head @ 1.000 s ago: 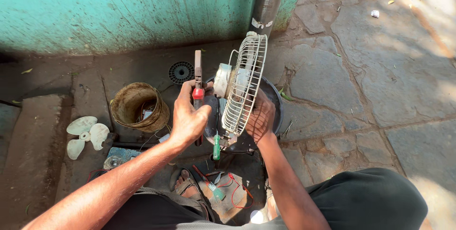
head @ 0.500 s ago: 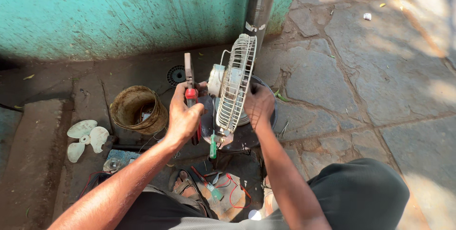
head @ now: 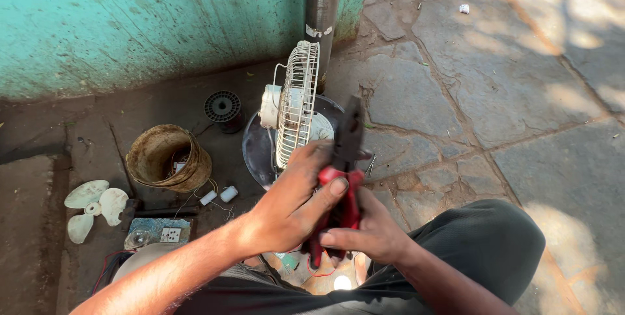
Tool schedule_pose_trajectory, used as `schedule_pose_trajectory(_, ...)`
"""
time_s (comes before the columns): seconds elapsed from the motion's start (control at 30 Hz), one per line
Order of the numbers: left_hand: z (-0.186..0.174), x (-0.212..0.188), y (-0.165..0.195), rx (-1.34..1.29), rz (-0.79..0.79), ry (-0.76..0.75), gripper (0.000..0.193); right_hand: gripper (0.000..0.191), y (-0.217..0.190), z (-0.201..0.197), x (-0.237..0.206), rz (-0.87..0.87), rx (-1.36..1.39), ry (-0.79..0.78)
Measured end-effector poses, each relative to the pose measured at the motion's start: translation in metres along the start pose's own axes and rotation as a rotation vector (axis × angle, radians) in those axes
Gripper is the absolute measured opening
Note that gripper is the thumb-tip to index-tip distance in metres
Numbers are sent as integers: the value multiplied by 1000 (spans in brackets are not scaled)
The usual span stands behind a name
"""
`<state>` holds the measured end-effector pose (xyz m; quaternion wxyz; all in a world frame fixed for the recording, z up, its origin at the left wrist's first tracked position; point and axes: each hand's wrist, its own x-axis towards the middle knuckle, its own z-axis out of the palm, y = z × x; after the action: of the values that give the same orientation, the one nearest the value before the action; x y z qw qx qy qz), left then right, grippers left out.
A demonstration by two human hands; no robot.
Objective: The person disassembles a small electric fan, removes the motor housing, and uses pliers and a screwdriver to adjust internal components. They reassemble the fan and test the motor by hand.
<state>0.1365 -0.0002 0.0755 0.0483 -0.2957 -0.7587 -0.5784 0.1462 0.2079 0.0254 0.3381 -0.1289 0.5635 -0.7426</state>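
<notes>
Head view of a person seated on the stone floor, working on a dismantled fan. Both hands are meeting over the lap: the left hand point(head: 293, 207) is wrapping around the red-handled pliers point(head: 342, 181) from the left, thumb lying across a handle, and the right hand point(head: 364, 233) is cupping the handles from beneath, so each grip is clenched on the tool. The pliers are pointing away from the body, their dark nose crossing in front of the fan's round base point(head: 260, 152). The white wire guard point(head: 298, 103) is standing on edge over that base, with the motor housing point(head: 270, 107) behind it and a metal pipe point(head: 323, 2) rising at the foot of the turquoise wall point(head: 130, 22). Toward the floor's left edge are lying a rusty can point(head: 166, 155), a dark wire spool point(head: 222, 107), a pale fan blade point(head: 91, 207) and two small white parts point(head: 218, 196). Risks, as judged: the fingers are sitting close to the pivot, so a squeeze could pinch skin; the nose, pushed forward, could snag the guard wires and tip the upright fan; the loose small parts beside the knee could be scattered or lost; whether the nose is holding anything cannot be told.
</notes>
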Motion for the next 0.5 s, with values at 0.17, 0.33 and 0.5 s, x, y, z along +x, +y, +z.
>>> schedule_pose_trajectory(0.17,-59,25,-43,292,-74,342,38,63,9,-71,-32,14,65,249)
schedule_pose_trajectory(0.33,-74,50,-156,-119,-256,617,37,36,-5,-154,18,32,-1153,312)
schedule_pose_trajectory(0.5,-60,59,-220,-438,-437,482,45,61,-6,-154,68,-332,-1872,257)
